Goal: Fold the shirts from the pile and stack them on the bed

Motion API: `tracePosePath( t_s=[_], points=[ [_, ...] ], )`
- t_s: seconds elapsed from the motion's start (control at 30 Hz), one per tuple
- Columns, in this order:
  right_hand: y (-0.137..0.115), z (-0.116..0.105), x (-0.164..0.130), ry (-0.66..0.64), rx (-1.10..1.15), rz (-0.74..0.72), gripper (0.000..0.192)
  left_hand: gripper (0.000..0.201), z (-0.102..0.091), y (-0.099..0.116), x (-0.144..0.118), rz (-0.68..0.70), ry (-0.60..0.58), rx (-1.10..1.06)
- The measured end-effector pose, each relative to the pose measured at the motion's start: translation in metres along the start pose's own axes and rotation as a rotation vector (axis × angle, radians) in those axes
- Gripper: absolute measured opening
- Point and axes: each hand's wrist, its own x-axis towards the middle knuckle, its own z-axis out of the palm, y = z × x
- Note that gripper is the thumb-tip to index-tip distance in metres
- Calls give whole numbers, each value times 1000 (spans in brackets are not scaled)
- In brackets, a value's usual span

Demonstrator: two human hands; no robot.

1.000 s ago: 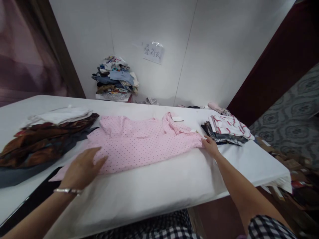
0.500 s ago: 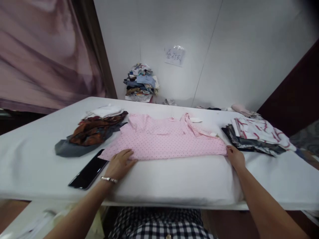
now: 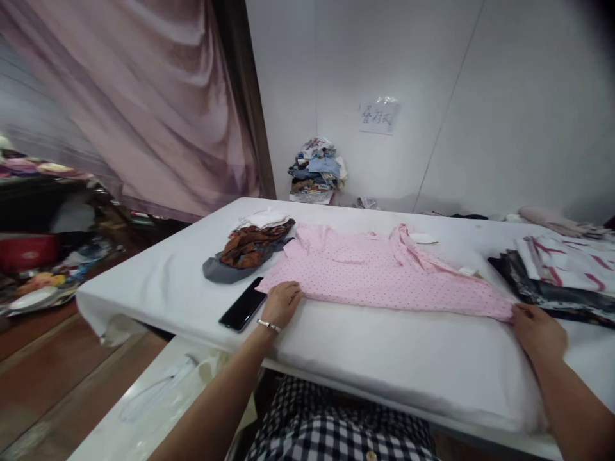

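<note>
A pink short-sleeved shirt (image 3: pixel 355 272) with small dark dots lies spread on the white-covered table (image 3: pixel 384 339), its hem toward me. Near the hem's left corner, my left hand (image 3: pixel 282 303), with a bracelet on the wrist, has its fingers closed over the fabric edge. The far right corner of the hem is pinched between the thumb and fingers of my right hand (image 3: pixel 539 330). A black phone (image 3: pixel 241 306) rests just left of my left hand, with the shirt's left edge close to it.
Crumpled brown, grey and white garments (image 3: pixel 252 250) lie at the left. Folded clothes (image 3: pixel 562 266) are stacked at the right. A tall clothes pile (image 3: pixel 317 169) stands by the wall, below a paper sign (image 3: pixel 379 117). A pink curtain (image 3: pixel 192 109) hangs at the left.
The view has turned left, so everything sits further right. My left hand's fingers have drawn in on the hem. The right corner looks pulled further out by my right hand.
</note>
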Motion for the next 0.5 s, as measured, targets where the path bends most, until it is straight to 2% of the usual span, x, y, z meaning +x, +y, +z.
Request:
tracePosePath(
  t_s=[0.1, 0.17, 0.33, 0.5],
  points=[
    [1, 2, 3, -38, -41, 32, 49, 24, -1, 3, -1, -163, 10, 81],
    [0, 1, 3, -40, -48, 34, 50, 28, -3, 6, -1, -223, -1, 123],
    [-3, -2, 2, -94, -88, 49, 52, 32, -8, 10, 4, -206, 4, 124],
    [-4, -2, 3, -82, -86, 27, 51, 33, -10, 7, 34, -205, -25, 204]
  ],
)
